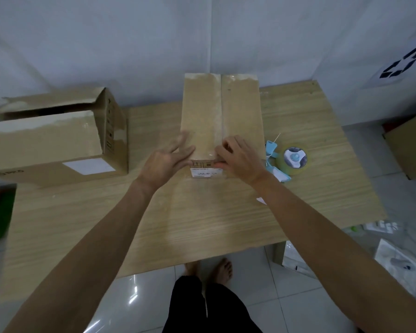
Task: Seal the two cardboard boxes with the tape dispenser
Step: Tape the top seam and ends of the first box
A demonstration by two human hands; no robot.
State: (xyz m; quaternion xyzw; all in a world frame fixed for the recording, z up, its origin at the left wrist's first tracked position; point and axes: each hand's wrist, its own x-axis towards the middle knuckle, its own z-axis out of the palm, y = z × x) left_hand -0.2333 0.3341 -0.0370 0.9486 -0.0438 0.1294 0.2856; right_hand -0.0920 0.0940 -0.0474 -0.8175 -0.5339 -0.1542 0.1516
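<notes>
box (243,109) at middle of table (202,224), tape (217,116) along seam. left hand (168,159) flat on top, fingers straight. right hand (238,157) bent-fingered at near seam end; pressing or pinching, cannot tell. best rubbed firmly over the edge. dispenser (287,161) just right; second box (46,140) left, flap open.

Both are plain brown cardboard: the middle box (240,111) has a glossy clear strip (218,116) down its seam, and the left box (41,143) has a white label (88,165). The table (202,217) is pale wood grain. The dispenser (271,152) is light blue, its roll (294,158) yellowish. The floor (139,304) is glossy white tile, the trousers (202,308) are black, and a white sheet (404,62) bears black blocks.
</notes>
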